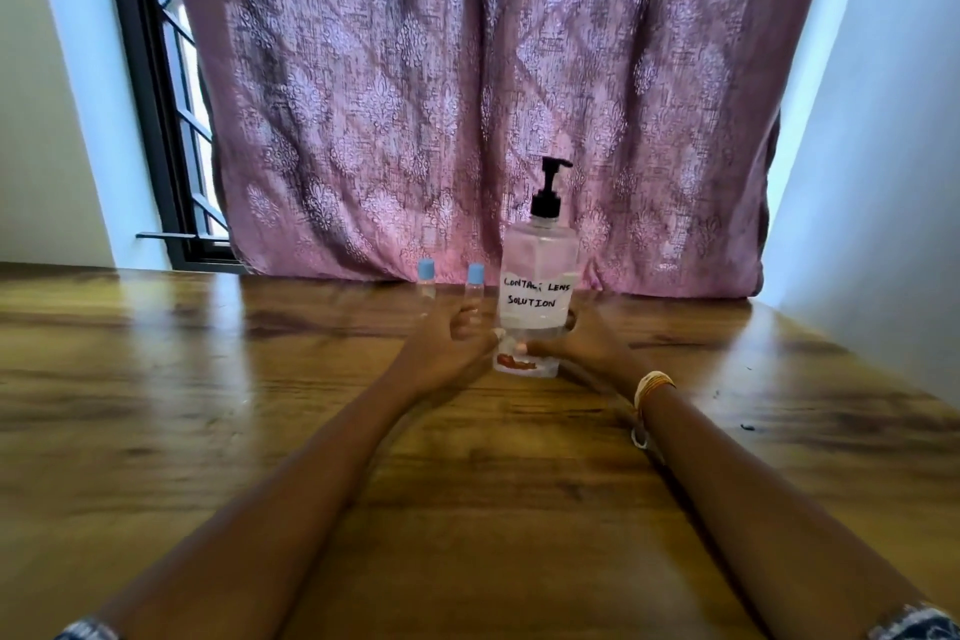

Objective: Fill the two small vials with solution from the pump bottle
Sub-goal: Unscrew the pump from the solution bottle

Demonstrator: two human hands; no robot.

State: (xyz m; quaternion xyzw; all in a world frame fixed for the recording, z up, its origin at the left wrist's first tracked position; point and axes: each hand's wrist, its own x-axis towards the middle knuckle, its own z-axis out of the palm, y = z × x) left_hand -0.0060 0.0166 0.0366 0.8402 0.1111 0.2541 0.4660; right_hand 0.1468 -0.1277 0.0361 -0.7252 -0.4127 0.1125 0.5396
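A clear pump bottle (537, 270) with a black pump and a label reading "CONTACT LENS SOLUTION" stands at the far middle of the wooden table (260, 379). My right hand (587, 348) grips its lower part, thumb in front and fingers behind. Two small clear vials with blue caps stand just left of it, the left vial (426, 276) apart and the right vial (475, 278) close to the bottle. My left hand (447, 346) has its thumb against the bottle's left side. Its curled fingers cover the right vial's base, and I cannot tell whether they hold it.
A pink patterned curtain (467, 94) hangs right behind the bottle and vials at the table's far edge. A dark window frame (156, 120) stands at the back left. White walls close in on both sides. My right wrist wears thread bangles (652, 387).
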